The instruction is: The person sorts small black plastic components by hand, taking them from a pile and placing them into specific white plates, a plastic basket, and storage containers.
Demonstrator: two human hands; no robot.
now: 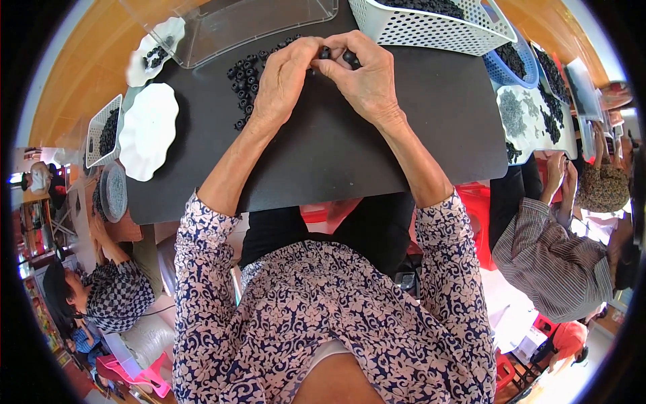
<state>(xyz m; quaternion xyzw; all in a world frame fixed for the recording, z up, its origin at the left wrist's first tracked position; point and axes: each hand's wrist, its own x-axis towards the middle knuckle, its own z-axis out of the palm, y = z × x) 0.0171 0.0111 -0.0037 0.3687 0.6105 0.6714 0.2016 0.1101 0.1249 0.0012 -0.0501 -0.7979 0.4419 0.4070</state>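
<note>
Over the far part of the dark table (pixel 323 161), my two hands meet with the fingertips close together. My left hand (pixel 286 75) is closed, its fingertips by a small round black part (pixel 326 52) between the hands; what it grips is mostly hidden behind the fingers. My right hand (pixel 363 79) is closed too, with black round parts (pixel 350 58) held in its curled fingers. Left of my left hand, many small black ring-like parts (pixel 243 86) lie in a loose cluster on the tabletop, running up behind the hand.
A clear plastic tray (pixel 252 32) and a white perforated basket (pixel 431 32) of black parts stand at the far edge. White scalloped plates (pixel 149 131) and a small white basket (pixel 94 143) are at left. A blue basket (pixel 501 71) stands right. Co-workers sit both sides.
</note>
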